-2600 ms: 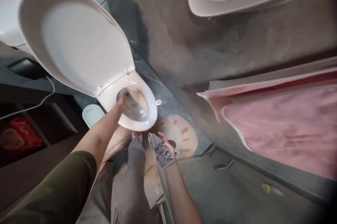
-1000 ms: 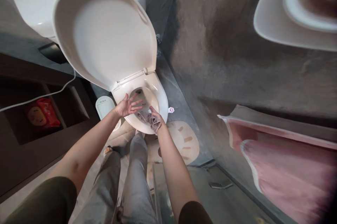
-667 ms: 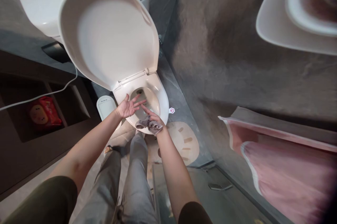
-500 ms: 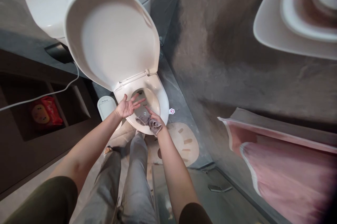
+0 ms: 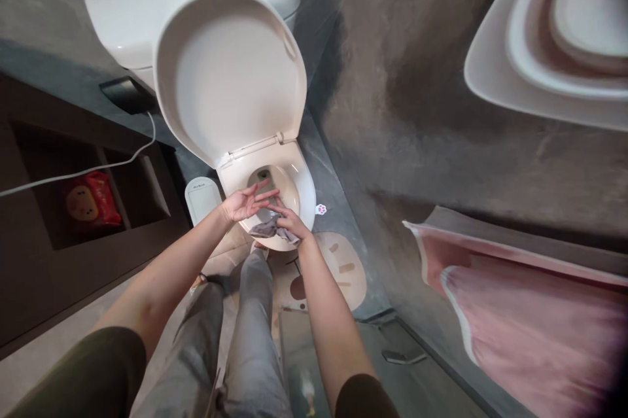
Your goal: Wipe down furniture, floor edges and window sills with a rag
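A white toilet stands ahead of me, its lid [image 5: 228, 74] raised against the tank [image 5: 191, 6]. My left hand [image 5: 248, 203] is open above the bowl [image 5: 277, 186], fingers spread and touching nothing I can make out. My right hand [image 5: 292, 222] lies over the front of the rim [image 5: 305, 209], with a crumpled grey cloth [image 5: 265, 230] pressed beneath its palm. The fingertips of my two hands nearly meet. The cloth hides part of the front rim.
A white cable [image 5: 83, 169] runs into a dark wall niche [image 5: 91, 201] holding a red packet. A small white bin [image 5: 203, 199] stands left of the toilet. A sink [image 5: 540, 32] and a pink towel [image 5: 520, 313] sit right. A round mat [image 5: 343, 267] lies under my grey-trousered legs.
The cloth has spread leftward along the front rim. My left hand has turned and its fingers have closed toward my right hand. The view has tilted slightly, showing more of the tank.
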Demonstrator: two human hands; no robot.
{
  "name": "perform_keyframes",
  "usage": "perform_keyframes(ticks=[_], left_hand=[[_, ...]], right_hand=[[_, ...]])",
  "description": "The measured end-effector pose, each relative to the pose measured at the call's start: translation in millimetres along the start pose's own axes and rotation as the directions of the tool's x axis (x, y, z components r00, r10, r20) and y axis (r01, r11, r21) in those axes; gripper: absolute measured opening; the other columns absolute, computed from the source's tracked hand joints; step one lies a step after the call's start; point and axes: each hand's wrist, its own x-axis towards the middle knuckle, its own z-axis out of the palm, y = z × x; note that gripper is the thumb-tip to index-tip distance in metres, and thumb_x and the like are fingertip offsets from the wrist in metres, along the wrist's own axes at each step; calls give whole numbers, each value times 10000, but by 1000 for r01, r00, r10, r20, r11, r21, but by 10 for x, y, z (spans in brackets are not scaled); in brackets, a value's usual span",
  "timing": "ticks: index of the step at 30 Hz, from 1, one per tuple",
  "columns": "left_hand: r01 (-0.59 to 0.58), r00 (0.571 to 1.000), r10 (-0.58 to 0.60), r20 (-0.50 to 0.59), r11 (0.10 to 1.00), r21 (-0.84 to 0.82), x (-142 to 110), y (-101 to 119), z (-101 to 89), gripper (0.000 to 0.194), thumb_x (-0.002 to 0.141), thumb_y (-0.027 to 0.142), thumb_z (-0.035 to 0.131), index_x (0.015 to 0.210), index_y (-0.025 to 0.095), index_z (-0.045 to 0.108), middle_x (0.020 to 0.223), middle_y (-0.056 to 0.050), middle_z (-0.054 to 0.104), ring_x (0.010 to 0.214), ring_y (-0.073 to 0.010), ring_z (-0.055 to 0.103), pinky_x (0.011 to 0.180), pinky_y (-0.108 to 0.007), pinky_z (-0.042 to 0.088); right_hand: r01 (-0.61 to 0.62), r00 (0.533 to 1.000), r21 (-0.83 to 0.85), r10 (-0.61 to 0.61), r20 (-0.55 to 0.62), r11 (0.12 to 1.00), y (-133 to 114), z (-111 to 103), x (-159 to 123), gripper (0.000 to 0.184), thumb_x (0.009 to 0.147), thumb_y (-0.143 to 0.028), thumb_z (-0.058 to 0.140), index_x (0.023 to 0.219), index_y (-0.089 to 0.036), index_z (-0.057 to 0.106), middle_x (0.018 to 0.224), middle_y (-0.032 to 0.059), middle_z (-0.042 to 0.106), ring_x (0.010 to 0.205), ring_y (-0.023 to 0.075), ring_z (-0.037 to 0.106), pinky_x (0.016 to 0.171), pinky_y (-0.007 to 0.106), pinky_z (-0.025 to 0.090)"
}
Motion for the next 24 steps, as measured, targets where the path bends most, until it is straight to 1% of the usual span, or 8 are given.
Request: perform_keyframes(ticks=[2, 6, 12, 16, 19, 20, 22, 24], left_hand=[[-44, 999, 43, -10, 999, -8, -39, 12, 1, 555, 1021, 451, 264, 1565, 344, 260, 1509, -140, 471, 883, -212, 726, 630, -292, 543], [-144, 989, 143, -46, 990, -11, -125, 35, -9, 626, 982, 587, 243, 1551, 334, 308, 1536, -134, 434, 1017, -238, 693, 594, -265, 517], [-214, 975, 211, -75, 976, -35, -195, 64, 14, 665, 966, 629, 205, 1545, 326, 326, 1525, -124, 451, 1144, -259, 640, 639, -271, 521], [-252, 965, 240, -106, 961, -117, -160, 87, 99, 705, 952, 662, 190, 1555, 313, 299, 1444, -138, 533, 1209, -346, 595, 833, -456, 543], [-254, 963, 242, -118, 961, -104, -93, 94, 142, 697, 927, 689, 302, 1537, 352, 318, 1431, -122, 536, 1245, -415, 554, 917, -645, 478], [-264, 957, 252, -144, 961, -77, -66, 94, 148, 655, 935, 638, 376, 1528, 362, 332, 1450, -111, 515, 1250, -400, 556, 939, -639, 478], [-300, 932, 291, -217, 954, -6, -17, 87, 152, 601, 949, 396, 506, 1524, 370, 334, 1503, -84, 452, 1262, -313, 570, 987, -508, 515], [-332, 903, 337, -265, 941, 66, 9, 76, 150, 735, 890, 118, 523, 1537, 380, 296, 1554, -53, 385, 1275, -218, 569, 985, -348, 538]], right_hand=[[17, 1000, -77, -18, -7, 997, 30, 35, 50, 576, 541, -82, 585, 1043, -297, 766, 1363, -26, 616, 1452, 242, 378, 1228, 448, 254], [-86, 979, -144, 57, -197, 986, 223, 24, 82, 625, 526, -27, 600, 1080, -276, 748, 1401, -4, 589, 1435, 229, 407, 1232, 413, 263], [-242, 922, -165, 174, -347, 956, 450, -88, 41, 688, 531, -48, 630, 1178, -270, 703, 1466, -11, 530, 1454, 231, 370, 1231, 385, 254], [-341, 876, -159, 252, -412, 926, 485, -114, 68, 844, 562, -83, 652, 1378, -279, 561, 1361, 14, 612, 1240, 241, 588, 1079, 397, 464], [-356, 872, -161, 266, -411, 920, 510, -129, 101, 905, 556, -83, 661, 1422, -299, 510, 1290, 11, 655, 1086, 216, 661, 973, 362, 531], [-351, 874, -160, 262, -409, 923, 522, -138, 107, 923, 551, -78, 664, 1429, -310, 499, 1277, 7, 663, 1073, 210, 664, 958, 350, 537], [-343, 880, -153, 260, -399, 927, 548, -162, 105, 959, 549, -79, 666, 1450, -335, 463, 1263, 2, 672, 1081, 211, 660, 943, 346, 542], [-309, 905, -150, 242, -350, 939, 566, -191, 80, 935, 553, -94, 666, 1437, -336, 479, 1322, 14, 641, 1168, 228, 623, 964, 352, 530]])
